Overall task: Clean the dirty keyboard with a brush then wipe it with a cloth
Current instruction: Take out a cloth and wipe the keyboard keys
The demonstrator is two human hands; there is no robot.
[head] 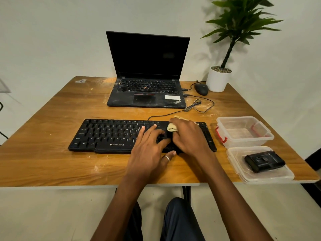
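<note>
Wooden table (52,162) against a pale wall, its top streaked with pale dust; your black keyboard (107,134) lies across the middle of it, near the front edge. Your right hand (189,136) sits over the keyboard's right part, fingers curled round a bunched cream cloth (171,127) that rests against the keys. Your left hand (149,153) lies just beside it, flat on the keys with fingers straight and spread, holding nothing. Behind the keyboard stands an open laptop (147,66), its screen dark. A black mouse (201,89) and a white plant pot (218,80) sit at the back right. To the keyboard's right is a clear container (246,143), and nearer you a clear lid (243,173) bearing a black object (264,161)
</note>
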